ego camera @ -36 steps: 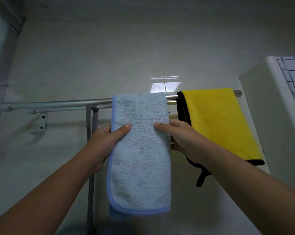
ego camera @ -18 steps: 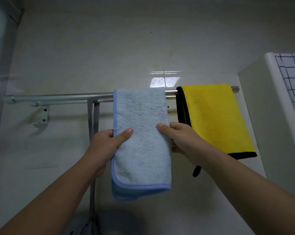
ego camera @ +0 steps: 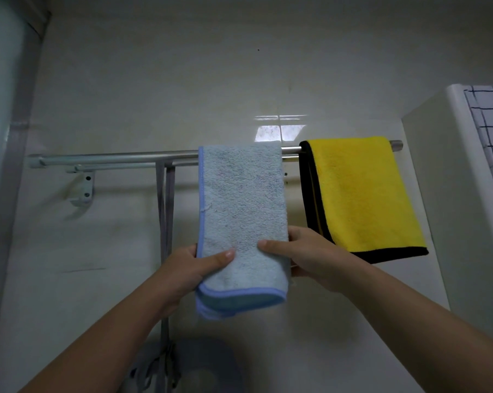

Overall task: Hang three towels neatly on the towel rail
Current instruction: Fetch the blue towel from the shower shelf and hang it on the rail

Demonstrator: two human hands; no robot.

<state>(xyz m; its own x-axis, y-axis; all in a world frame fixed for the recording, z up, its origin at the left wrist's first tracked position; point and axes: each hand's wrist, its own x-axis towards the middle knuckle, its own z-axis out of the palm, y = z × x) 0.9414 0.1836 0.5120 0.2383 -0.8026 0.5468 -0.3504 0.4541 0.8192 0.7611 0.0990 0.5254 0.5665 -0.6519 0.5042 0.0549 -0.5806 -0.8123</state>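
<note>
A metal towel rail (ego camera: 112, 158) runs across the tiled wall. A light blue towel (ego camera: 241, 199) with a darker blue border is draped over its middle. My left hand (ego camera: 188, 272) pinches the towel's lower left edge, thumb on the front. My right hand (ego camera: 310, 258) holds its lower right edge the same way. A yellow towel (ego camera: 358, 194) with black trim hangs over the rail's right end, apart from my hands. Only two towels are in view.
A grey strap (ego camera: 164, 222) hangs from the rail left of the blue towel, down to a grey bag-like item (ego camera: 200, 367) below. A white cabinet side (ego camera: 449, 194) with a checked cloth (ego camera: 491, 131) on top stands at the right. A rail bracket (ego camera: 82, 191) is at left.
Both hands have slid down the blue towel from its upper middle to near its bottom hem. The hanging front layer looks shorter, and the camera has tilted slightly.
</note>
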